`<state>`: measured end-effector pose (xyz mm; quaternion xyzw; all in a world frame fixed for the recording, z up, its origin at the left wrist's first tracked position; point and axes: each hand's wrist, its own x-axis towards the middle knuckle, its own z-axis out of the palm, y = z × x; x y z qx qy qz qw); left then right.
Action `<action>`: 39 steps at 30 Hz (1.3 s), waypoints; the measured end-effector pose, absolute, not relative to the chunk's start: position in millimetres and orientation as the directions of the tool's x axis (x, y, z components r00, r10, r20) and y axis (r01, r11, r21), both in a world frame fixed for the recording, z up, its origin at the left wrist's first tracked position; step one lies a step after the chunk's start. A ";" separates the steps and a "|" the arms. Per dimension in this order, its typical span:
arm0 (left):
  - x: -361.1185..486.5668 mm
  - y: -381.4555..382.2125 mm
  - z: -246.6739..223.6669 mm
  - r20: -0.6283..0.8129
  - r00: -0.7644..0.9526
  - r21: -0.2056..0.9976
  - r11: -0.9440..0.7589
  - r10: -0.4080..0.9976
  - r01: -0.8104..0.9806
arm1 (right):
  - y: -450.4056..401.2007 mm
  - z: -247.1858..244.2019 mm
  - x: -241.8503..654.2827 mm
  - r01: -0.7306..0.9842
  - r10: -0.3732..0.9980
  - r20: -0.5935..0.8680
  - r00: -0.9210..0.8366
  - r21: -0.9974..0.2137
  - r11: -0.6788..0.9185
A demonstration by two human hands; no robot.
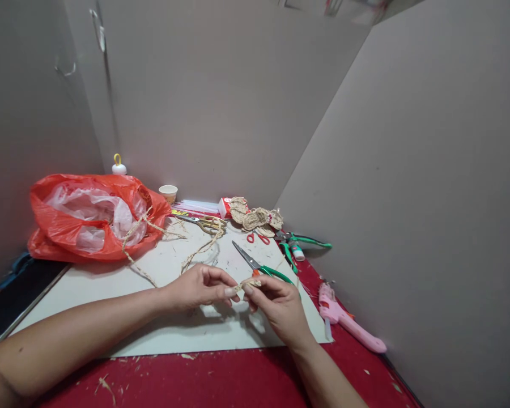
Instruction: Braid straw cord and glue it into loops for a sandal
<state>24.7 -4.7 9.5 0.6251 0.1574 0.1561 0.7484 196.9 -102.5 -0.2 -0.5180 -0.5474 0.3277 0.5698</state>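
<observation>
Above the white board (161,334), my left hand (204,290) and my right hand (278,306) meet with fingertips close together. Both pinch a short folded piece of pale braided straw cord (251,283). A longer stretch of braid (202,247) lies behind my left hand, and another strand (132,262) runs from the red bag down to my left wrist. Whether these join the held piece is hidden by my hand. Just beyond my right hand lie green-handled scissors (253,262), blades pointing away to the left.
A red plastic bag (59,226) stands at left. Toward the back are a paper cup (168,194), gold-handled scissors (206,224), coiled braids (257,217) and red-handled scissors (258,238). Green-handled pliers (310,241) and a pink glue gun (348,322) lie at right, near the grey wall (429,198).
</observation>
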 end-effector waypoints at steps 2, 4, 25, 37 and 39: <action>25.2 -8.3 8.4 -0.022 0.877 0.994 0.103 0.479 -0.032 | -102.9 1.5 194.2 0.253 0.940 0.294 0.173 -0.936 0.246; 25.6 -11.0 6.5 -0.004 0.867 0.999 0.040 0.498 -0.019 | -102.5 2.7 192.1 0.287 0.943 0.291 0.164 -0.928 0.236; 29.8 -19.4 0.1 -0.010 0.883 1.000 0.022 0.468 -0.001 | -94.6 0.6 193.2 0.085 0.975 0.137 0.177 -0.989 0.123; 27.3 -10.4 2.7 -0.126 0.911 0.977 0.207 0.393 0.045 | -95.2 -3.1 197.3 -0.031 0.992 0.083 0.091 -0.996 0.086; 26.6 -10.3 2.0 -0.116 0.916 0.976 0.215 0.384 0.033 | -95.0 -3.8 197.1 -0.034 0.994 0.077 0.083 -0.996 0.080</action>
